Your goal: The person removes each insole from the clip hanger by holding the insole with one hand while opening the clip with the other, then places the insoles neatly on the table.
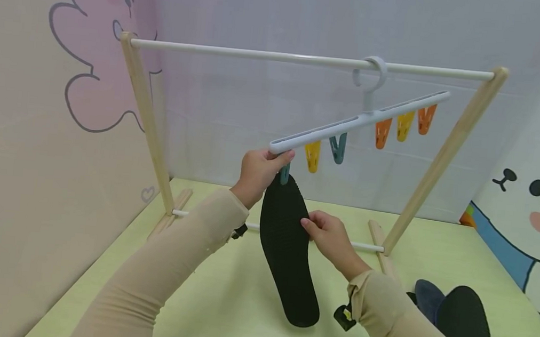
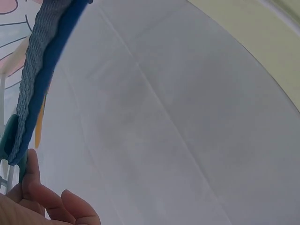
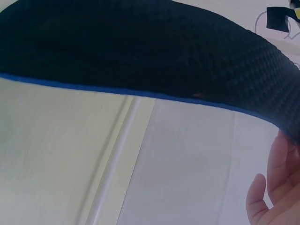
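A black shoe insole (image 1: 287,255) hangs lengthwise under the low left end of a white clip hanger (image 1: 323,132), which is tilted. Its top edge sits in a teal clip (image 1: 284,173); the left wrist view shows the insole's tip between the clip's two legs (image 2: 7,137). My left hand (image 1: 257,174) pinches that clip just beneath the hanger's end. With thumb and fingers, my right hand (image 1: 332,239) holds the insole's right edge at its upper part. The right wrist view shows a thin blue rim along the insole (image 3: 140,51).
The hanger's hook (image 1: 378,73) sits on the top bar (image 1: 241,53) of a wooden rack. Yellow, teal and orange clips (image 1: 403,126) hang along the hanger. More insoles (image 1: 464,324) lie at the right on the pale table (image 1: 209,313). A lower bar (image 1: 364,247) runs behind my hands.
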Demonstrator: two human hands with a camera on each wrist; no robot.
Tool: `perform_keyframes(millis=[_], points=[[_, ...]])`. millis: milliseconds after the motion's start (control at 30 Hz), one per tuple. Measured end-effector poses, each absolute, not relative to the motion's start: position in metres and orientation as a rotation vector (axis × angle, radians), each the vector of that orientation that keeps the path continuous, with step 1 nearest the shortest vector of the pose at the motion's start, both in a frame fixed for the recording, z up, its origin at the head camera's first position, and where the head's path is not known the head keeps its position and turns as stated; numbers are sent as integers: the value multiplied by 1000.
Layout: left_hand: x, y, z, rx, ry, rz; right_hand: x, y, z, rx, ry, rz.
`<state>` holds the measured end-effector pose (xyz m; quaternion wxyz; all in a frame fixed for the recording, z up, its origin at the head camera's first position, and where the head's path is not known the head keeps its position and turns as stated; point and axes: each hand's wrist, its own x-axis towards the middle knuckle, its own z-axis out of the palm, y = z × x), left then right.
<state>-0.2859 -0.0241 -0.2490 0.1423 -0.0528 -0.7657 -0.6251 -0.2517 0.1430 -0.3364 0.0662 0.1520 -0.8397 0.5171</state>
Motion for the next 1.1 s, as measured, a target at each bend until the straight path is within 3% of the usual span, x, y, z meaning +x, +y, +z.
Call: perform_keyframes(millis=[1100], points=[[-283, -23, -249, -160, -2176, -1840, -248, 154, -337, 496, -2551, 1505]])
